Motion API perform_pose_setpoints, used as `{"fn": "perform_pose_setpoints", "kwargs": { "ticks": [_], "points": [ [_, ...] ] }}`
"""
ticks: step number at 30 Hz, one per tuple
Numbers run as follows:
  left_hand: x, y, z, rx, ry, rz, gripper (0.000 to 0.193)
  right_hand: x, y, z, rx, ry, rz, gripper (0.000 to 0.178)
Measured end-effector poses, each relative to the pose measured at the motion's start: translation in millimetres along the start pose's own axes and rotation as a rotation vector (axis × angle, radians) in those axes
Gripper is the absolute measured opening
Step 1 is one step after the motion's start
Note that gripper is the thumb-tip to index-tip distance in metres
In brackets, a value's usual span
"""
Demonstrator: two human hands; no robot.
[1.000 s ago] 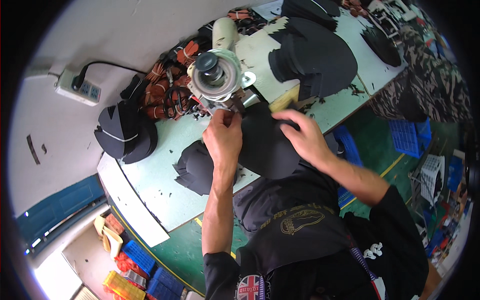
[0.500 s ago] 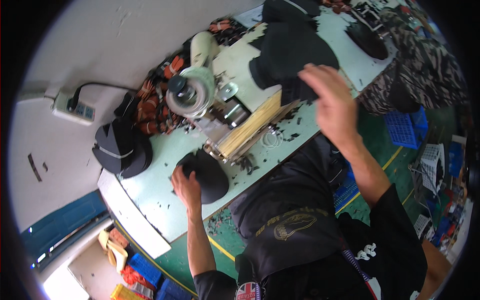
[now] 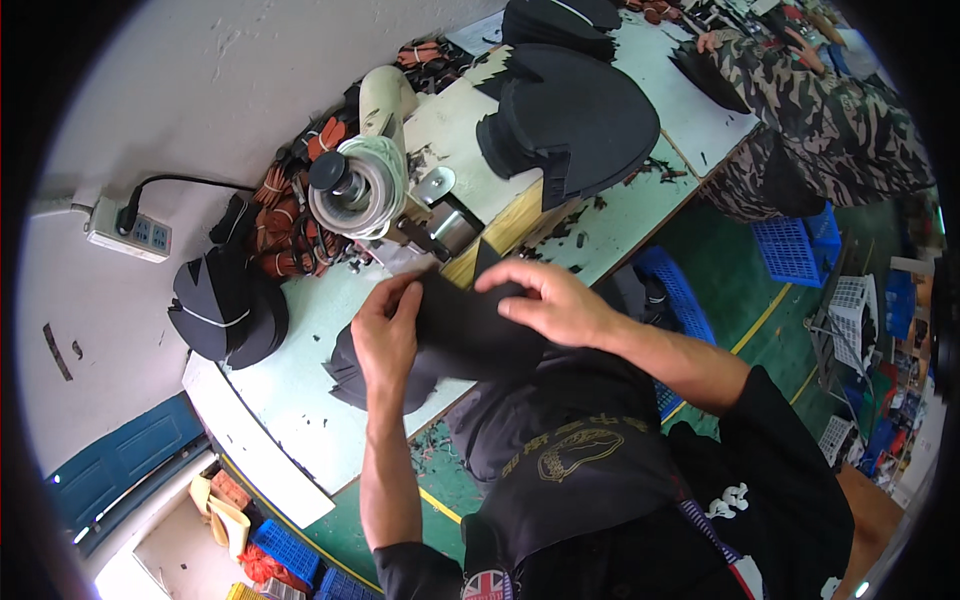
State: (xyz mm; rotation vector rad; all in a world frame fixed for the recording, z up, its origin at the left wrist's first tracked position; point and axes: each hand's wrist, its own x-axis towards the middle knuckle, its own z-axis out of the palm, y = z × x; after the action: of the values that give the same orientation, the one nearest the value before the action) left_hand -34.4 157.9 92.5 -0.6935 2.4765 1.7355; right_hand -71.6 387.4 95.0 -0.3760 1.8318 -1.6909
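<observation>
A black curved fabric panel [image 3: 470, 325] is held just above the bench [image 3: 300, 400], in front of the sewing machine [image 3: 375, 190]. The left hand [image 3: 385, 335] pinches its left edge in a closed grip; the right hand [image 3: 550, 300] lies flat over its right end, fingers together. More black pieces [image 3: 575, 115] are stacked beyond the machine. Keeping the panel taut and edges aligned would, I judge, serve best.

Black fabric piece [image 3: 470, 325]; blue crate [image 3: 795, 250]; camouflage sleeve [image 3: 800, 85].
</observation>
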Motion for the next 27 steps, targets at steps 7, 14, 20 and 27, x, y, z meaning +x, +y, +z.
{"fn": "perform_pose_setpoints", "kwargs": {
  "ticks": [7,14,20,27],
  "points": [
    [2,24,21,0.158,0.208,-0.129,0.024,40,-3,-16,-0.508,0.09,-0.149,0.03],
    [19,22,36,0.213,0.188,-0.043,0.019,-3,-3,2,-0.297,0.333,-0.127,0.034],
    [25,-20,2,-0.157,0.343,0.184,0.017,-34,-37,-11,-0.226,0.556,-0.419,0.069],
    [5,-134,-60,0.837,0.172,0.185,0.039,-24,-78,-97,-1.087,0.736,-0.717,0.045]
  ]
}}
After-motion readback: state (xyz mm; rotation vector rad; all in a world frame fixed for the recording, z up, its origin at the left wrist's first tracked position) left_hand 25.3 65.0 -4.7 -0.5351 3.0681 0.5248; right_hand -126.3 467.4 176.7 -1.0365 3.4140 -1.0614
